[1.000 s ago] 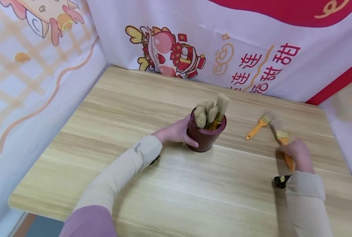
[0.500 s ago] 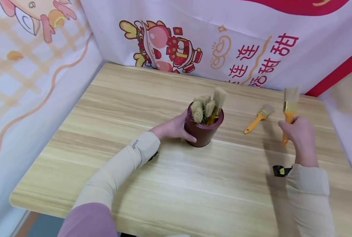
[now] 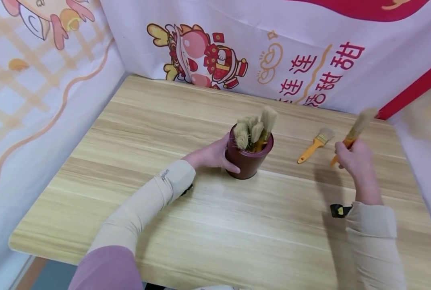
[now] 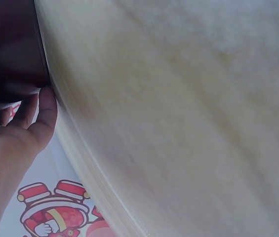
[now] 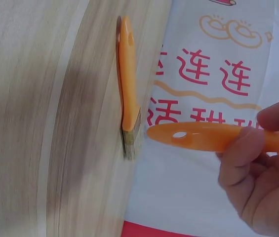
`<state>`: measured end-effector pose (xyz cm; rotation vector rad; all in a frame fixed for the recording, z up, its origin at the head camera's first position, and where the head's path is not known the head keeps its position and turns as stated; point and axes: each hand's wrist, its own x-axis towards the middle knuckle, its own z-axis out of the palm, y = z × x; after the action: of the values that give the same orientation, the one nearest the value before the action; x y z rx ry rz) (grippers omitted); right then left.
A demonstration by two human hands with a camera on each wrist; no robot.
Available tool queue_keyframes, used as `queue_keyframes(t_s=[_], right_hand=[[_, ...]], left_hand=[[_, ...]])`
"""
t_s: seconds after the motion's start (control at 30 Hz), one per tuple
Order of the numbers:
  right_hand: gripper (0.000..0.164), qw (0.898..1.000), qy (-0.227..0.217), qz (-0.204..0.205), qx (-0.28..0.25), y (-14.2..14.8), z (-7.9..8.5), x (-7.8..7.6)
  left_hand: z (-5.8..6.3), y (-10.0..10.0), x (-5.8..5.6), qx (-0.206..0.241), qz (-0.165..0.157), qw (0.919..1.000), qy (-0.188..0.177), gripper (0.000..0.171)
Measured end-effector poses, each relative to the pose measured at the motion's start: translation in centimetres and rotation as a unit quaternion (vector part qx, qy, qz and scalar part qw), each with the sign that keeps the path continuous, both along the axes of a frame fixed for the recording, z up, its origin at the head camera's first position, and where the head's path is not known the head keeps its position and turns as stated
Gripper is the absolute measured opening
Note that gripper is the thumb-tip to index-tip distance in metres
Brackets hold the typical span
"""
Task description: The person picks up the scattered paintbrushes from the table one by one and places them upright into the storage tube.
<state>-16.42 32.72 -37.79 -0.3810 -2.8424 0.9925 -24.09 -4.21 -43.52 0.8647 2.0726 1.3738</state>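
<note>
A dark red cup stands upright near the middle of the table, with several pale-bristled paintbrushes sticking up out of it. My left hand grips the cup from its left side; in the left wrist view its fingers curve against the dark wall. At the right, my right hand holds a paintbrush by its orange handle, bristles up and leaning right, raised over the table. The right wrist view shows thumb and fingers pinching that handle. A second orange-handled paintbrush lies flat between cup and right hand.
The wood-grain table meets a printed white cloth along its back edge. Another patterned cloth hangs along the left side. Black wrist camera mounts sit at the sleeves.
My right hand has lifted the paintbrush off the table, then shifted slightly left while the bristles tipped to the right. My left hand stays on the cup.
</note>
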Motion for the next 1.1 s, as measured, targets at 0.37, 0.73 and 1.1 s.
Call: queue_keyframes(t_s=[0.37,0.73,1.1], right_hand=[[0.046,0.998,0.041,0.000,-0.047,-2.3,-0.6,-0.7],[0.033,0.997,0.058,0.051,-0.021,-4.4,-0.3,-0.8],[0.034,0.995,0.076,0.043,-0.043,-6.1,1.7,-0.3]], left_hand=[[-1.3,0.2,-0.5,-0.010,-0.001,0.9991,0.042,0.125],[-1.2,-0.1,-0.2,-0.001,0.002,0.9988,0.049,0.124],[-1.0,0.0,-0.3,-0.005,-0.004,0.9990,0.045,0.125]])
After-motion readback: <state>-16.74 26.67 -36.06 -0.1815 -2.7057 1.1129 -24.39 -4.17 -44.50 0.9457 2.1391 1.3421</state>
